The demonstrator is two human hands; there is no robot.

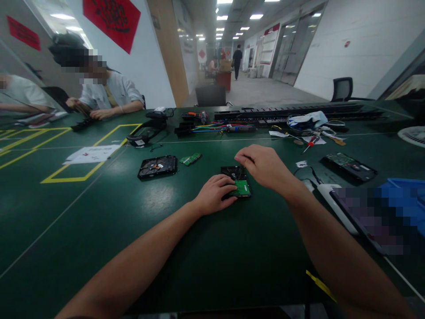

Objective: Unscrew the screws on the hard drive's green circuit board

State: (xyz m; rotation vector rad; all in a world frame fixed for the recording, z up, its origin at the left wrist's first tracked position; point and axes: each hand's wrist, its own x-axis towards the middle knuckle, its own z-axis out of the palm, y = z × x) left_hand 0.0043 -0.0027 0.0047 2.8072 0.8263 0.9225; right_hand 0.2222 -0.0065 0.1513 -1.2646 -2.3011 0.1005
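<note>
A hard drive with a green circuit board on its upper face lies on the green table in front of me. Across its left side rests my left hand, fingers on top and thumb at the near edge, gripping it. My right hand hovers above the drive's far right part, thumb and fingertips pinched together; whatever is in the pinch is too small or hidden to make out. To the left lie a second hard drive and a loose green circuit board.
Another hard drive lies at right, near a phone and a blue bin. Tools, a red screwdriver and cables line the back. White papers lie left. A co-worker sits across at left.
</note>
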